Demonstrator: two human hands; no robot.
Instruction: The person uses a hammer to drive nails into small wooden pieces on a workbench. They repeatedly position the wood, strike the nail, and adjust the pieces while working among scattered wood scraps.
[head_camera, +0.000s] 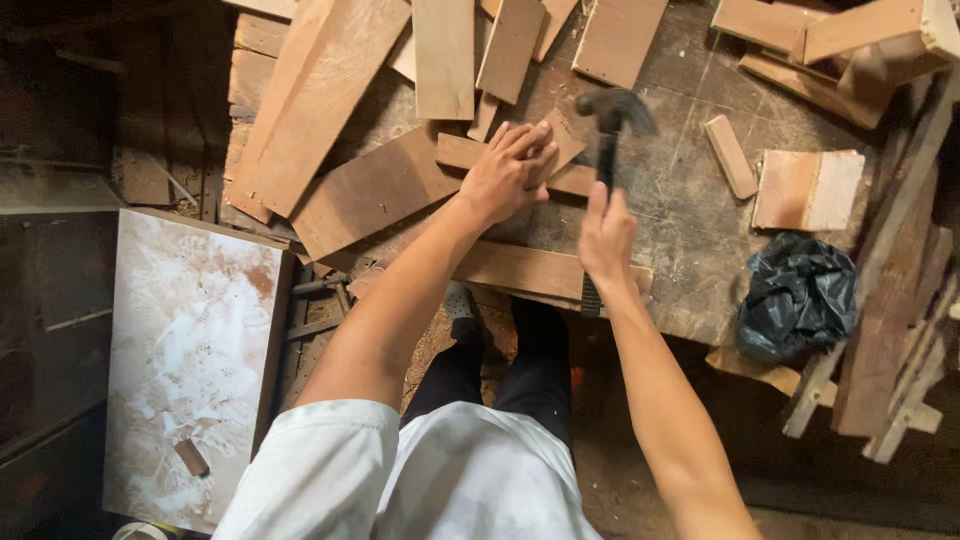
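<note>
Right hand (606, 235) has its fingers clamped low on the head-heavy hammer (610, 120), left hand (508, 175) fingers together, probably pinning that stiff wood strip (470, 153).

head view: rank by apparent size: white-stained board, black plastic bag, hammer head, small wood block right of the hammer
1. white-stained board, by far the largest, though nearer the camera.
2. black plastic bag.
3. and 4. hammer head and small wood block: look alike; the head is motion-blurred, so no ranking.
</note>
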